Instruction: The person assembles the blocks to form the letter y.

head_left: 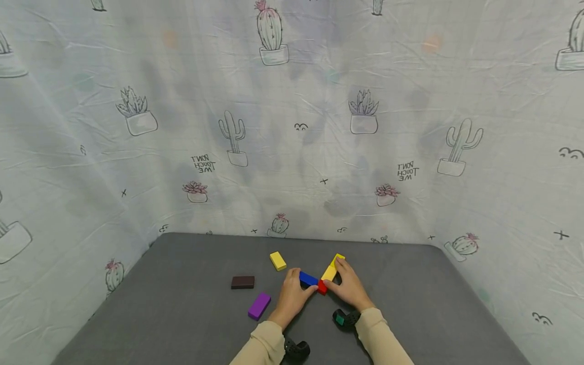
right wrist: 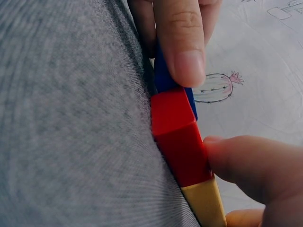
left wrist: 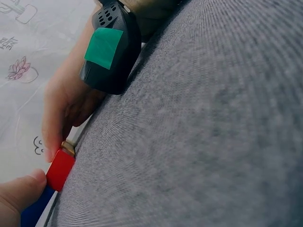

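A blue block [head_left: 307, 279], a red block [head_left: 322, 288] and a yellow block [head_left: 329, 272] meet end to end in a bent row on the grey cloth. Beyond, another yellow block [head_left: 338, 257] continues the row. My left hand [head_left: 290, 298] grips the blue block, its thumb [left wrist: 28, 189] close to the red one. The right hand [head_left: 350, 286] spans the other arm of the row: its thumb [right wrist: 236, 153] touches the red block's side, while its fingers reach the far yellow block, partly covering it.
Left of the hands lie a loose yellow block [head_left: 278, 261], a dark brown block [head_left: 243, 282] and a purple block [head_left: 259, 306]. Black wrist devices [head_left: 345, 319] sit at both wrists. A cactus-print curtain [head_left: 301, 152] hangs behind the grey table [head_left: 191, 324].
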